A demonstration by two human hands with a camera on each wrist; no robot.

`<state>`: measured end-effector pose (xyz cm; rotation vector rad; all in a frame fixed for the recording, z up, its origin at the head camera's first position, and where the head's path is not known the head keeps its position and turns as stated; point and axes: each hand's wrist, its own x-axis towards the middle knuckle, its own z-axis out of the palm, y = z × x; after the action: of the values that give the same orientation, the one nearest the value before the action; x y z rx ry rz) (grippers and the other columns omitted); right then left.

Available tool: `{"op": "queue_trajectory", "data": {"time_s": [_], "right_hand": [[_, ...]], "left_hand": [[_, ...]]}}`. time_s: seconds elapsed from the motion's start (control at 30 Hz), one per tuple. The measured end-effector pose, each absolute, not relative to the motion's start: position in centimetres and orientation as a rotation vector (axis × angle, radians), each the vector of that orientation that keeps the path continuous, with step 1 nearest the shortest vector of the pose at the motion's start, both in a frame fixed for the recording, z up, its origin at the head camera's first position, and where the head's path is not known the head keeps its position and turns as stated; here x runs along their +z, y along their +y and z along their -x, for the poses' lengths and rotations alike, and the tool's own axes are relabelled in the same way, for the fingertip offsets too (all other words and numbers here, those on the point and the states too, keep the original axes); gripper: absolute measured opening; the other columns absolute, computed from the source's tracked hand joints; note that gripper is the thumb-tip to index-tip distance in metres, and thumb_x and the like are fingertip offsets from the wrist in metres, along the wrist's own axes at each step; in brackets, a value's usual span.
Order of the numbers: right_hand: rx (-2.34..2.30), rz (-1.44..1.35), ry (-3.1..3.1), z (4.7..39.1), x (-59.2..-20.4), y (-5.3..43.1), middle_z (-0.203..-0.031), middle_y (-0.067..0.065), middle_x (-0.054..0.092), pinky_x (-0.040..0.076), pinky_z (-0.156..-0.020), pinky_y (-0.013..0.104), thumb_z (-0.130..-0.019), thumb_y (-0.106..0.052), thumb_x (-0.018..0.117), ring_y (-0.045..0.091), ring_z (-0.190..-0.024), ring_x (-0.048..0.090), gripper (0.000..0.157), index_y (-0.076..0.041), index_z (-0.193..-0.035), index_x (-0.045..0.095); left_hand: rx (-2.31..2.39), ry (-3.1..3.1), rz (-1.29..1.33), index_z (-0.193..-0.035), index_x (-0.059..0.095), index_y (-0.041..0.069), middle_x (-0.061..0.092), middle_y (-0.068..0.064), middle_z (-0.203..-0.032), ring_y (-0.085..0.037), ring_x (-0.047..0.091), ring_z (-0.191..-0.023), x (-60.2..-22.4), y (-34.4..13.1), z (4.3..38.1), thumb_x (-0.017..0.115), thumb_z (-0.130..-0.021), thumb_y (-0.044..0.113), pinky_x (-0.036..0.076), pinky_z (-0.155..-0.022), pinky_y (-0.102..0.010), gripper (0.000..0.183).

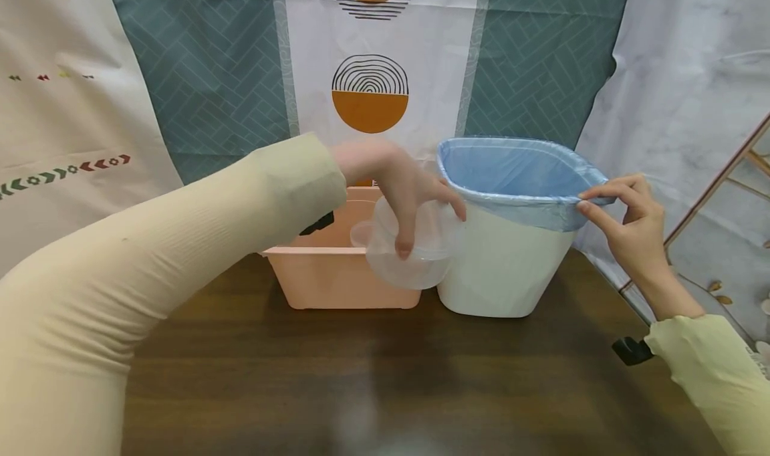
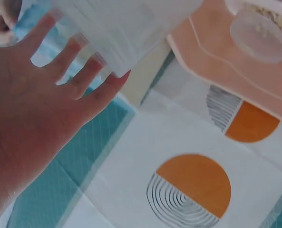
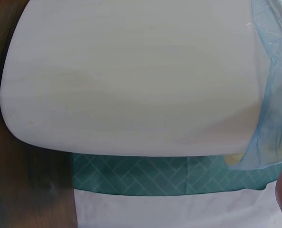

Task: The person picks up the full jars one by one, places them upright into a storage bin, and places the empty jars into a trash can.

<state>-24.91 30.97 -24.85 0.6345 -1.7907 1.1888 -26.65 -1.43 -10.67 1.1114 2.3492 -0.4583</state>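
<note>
My left hand [image 1: 406,188] reaches down from above and grips a translucent plastic container [image 1: 415,272], tilted in front of the gap between a pink tub [image 1: 337,282] and a white bin [image 1: 499,262]. In the left wrist view the fingers spread along the container's [image 2: 126,28] side. A blue bag [image 1: 511,208] lines the bin and folds over its rim. At the rim's right corner my right hand [image 1: 634,225] pinches the bag's edge between thumb and fingers. In the right wrist view, only a bit of that hand shows beside the bag [image 3: 274,109].
Inside the pink tub sit a small round translucent piece [image 2: 258,38] and some pale crumbly bits. Tub and bin stand side by side on a dark wooden table [image 1: 289,376]. Patterned cloth [image 1: 216,61] hangs behind them, and a pale cloth [image 1: 680,95] on the right.
</note>
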Motion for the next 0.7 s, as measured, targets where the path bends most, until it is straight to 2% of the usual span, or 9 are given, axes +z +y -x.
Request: {"op": "queue_trajectory", "data": {"time_s": [0.2, 0.47, 0.7], "right_hand": [[1.188, -0.64, -1.787, 25.0, -24.9, 31.0, -0.094, -0.015, 0.054, 0.033, -0.088, 0.019, -0.083, 0.013, 0.065, 0.004, -0.098, 0.045, 0.011, 0.018, -0.093, 0.066], [1.191, -0.642, -1.787, 25.0, -24.8, 31.0, -0.094, -0.015, 0.055, 0.034, -0.089, 0.019, -0.083, 0.013, 0.065, 0.005, -0.099, 0.045, 0.011, 0.017, -0.093, 0.066], [1.189, -0.642, -1.791, 25.0, -24.9, 31.1, -0.095, -0.015, 0.054, 0.034, -0.089, 0.019, -0.083, 0.013, 0.065, 0.005, -0.098, 0.045, 0.011, 0.017, -0.093, 0.066]], "left_hand": [[-0.466, 2.357, -1.017, -0.149, 0.021, 0.049, 0.004, 0.005, -0.166, -0.022, 0.01, -0.148, -8.6, -2.5, 27.4, 0.08, -0.076, 0.046, 0.03, -0.119, -0.043, 0.095], [-0.505, 2.423, -0.914, -0.151, 0.017, 0.047, 0.009, 0.002, -0.165, -0.025, 0.017, -0.147, -6.1, -3.1, 28.2, 0.076, -0.079, 0.047, 0.034, -0.117, -0.047, 0.093], [-0.427, 2.49, -0.802, -0.153, 0.013, 0.048, 0.005, 0.004, -0.166, -0.027, 0.017, -0.146, -4.4, -3.4, 28.5, 0.077, -0.078, 0.047, 0.035, -0.115, -0.051, 0.098]]}}
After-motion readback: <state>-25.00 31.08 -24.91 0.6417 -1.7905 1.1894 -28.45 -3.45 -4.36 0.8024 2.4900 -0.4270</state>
